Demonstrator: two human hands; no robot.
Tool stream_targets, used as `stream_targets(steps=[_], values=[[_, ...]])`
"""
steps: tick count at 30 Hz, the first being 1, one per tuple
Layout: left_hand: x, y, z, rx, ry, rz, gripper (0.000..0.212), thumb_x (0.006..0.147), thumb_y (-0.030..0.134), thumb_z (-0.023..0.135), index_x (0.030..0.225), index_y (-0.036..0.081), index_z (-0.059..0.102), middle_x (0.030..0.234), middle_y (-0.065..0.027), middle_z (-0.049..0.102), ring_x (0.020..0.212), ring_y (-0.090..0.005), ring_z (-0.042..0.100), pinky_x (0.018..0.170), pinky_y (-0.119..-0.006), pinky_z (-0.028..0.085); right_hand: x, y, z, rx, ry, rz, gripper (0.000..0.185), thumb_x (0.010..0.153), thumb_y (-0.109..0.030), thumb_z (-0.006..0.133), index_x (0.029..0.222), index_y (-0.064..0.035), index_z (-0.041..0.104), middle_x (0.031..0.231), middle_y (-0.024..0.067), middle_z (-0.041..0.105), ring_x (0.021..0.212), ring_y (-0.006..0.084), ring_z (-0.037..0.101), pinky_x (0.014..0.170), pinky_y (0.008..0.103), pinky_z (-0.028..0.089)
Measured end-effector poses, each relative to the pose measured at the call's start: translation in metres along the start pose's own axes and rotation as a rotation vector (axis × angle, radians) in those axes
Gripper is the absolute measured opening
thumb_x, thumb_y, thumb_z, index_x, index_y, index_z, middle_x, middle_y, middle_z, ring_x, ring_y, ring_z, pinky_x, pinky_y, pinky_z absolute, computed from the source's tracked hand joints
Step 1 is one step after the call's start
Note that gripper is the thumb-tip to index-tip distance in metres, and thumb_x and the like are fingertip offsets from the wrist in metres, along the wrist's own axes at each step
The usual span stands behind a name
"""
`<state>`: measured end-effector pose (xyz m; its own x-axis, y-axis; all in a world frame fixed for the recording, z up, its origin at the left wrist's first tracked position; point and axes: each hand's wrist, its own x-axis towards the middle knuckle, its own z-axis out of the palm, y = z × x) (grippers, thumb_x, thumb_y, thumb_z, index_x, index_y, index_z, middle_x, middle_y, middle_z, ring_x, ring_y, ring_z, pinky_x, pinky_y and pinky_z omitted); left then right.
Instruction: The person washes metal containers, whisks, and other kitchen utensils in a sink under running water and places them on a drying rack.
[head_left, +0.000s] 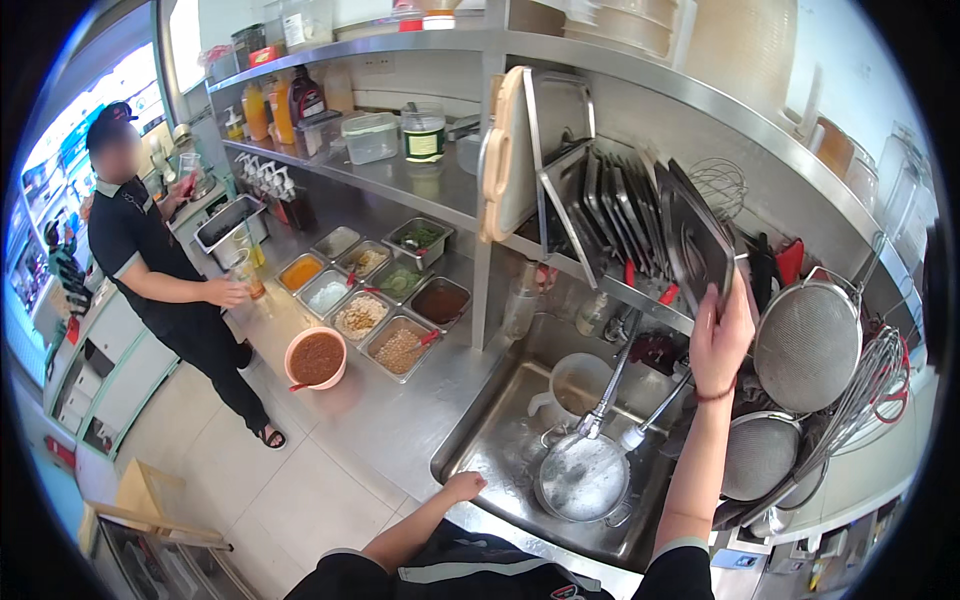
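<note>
My right hand (721, 337) is raised to the shelf above the sink, its fingers around the lower edge of a dark metal pan lid (697, 232). More dark lids (619, 210) stand on edge in a row just left of it. At the near left edge of the sink (487, 435) is my left hand (466, 486), its fingers curled and nothing visible in them. In the sink lie a round metal pot (583, 476) and a white plastic jug (581, 382), with a flexible-hose tap (619, 375) reaching over them.
Metal trays of toppings (362, 315) and a pink bowl of brown sauce (316, 360) stand on the left counter. Mesh strainers (808, 346) and wire whisks (862, 405) crowd the right. A shelf post (484, 300) rises beside the sink. A co-worker (142, 247) stands far left, holding a cup.
</note>
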<state>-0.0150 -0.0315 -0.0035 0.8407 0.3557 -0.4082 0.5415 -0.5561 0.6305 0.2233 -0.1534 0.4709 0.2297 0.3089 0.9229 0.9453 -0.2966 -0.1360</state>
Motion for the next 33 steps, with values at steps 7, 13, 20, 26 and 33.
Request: stream_targets(steps=[7,13,20,26,33], values=[[0.001,-0.012,0.007,0.007,0.061,0.013,0.031,0.077,0.034,0.046,0.082,0.007,0.059,0.081,-0.0136,0.059,0.079,-0.0293,0.055,0.068,-0.039,0.043,0.014,0.001,0.065,0.034,-0.006,-0.169,0.053,0.065,0.011,0.039,0.115,-0.0059,0.043,0.114,0.0113,0.047,0.102,0.0262,0.048,0.083,0.0324,0.039],[-0.001,-0.003,0.002,0.020,-0.045,-0.007,0.033,0.076,0.033,0.047,0.079,0.003,0.060,0.081,-0.0155,0.058,0.078,-0.0315,0.055,0.068,-0.042,0.043,0.013,0.007,0.099,-0.072,0.003,-0.151,0.054,0.068,0.009,0.039,0.118,-0.0091,0.039,0.117,0.0082,0.044,0.104,0.0250,0.046,0.084,0.0326,0.038],[-0.001,0.020,-0.010,-0.502,0.188,0.065,0.043,0.076,0.031,0.050,0.109,0.004,0.045,0.068,-0.0145,0.057,0.067,-0.0289,0.055,0.064,-0.038,0.042,0.029,0.029,0.100,-0.017,-0.052,-0.104,0.042,0.073,0.004,0.040,0.114,-0.0040,0.039,0.112,0.0146,0.046,0.100,0.0298,0.046,0.081,0.0342,0.037],[-0.089,0.142,-0.180,-1.204,0.317,-0.018,0.066,0.084,0.029,0.045,0.128,0.004,0.003,0.062,-0.0124,0.056,0.042,-0.0137,0.051,0.038,-0.023,0.041,0.032,0.012,0.095,-0.044,-0.126,-0.023,0.046,0.071,0.004,0.040,0.116,-0.0053,0.038,0.109,0.0155,0.048,0.098,0.0311,0.048,0.079,0.0347,0.039],[-0.131,0.208,-0.252,-0.503,-0.259,0.559,0.032,0.084,0.030,0.042,0.105,0.006,0.049,0.054,-0.0059,0.056,0.040,-0.0123,0.051,0.038,-0.026,0.039,0.039,0.031,0.103,-0.040,-0.101,-0.110,0.039,0.076,0.000,0.041,0.115,-0.0050,0.040,0.110,0.0162,0.048,0.099,0.0306,0.048,0.080,0.0339,0.038]])
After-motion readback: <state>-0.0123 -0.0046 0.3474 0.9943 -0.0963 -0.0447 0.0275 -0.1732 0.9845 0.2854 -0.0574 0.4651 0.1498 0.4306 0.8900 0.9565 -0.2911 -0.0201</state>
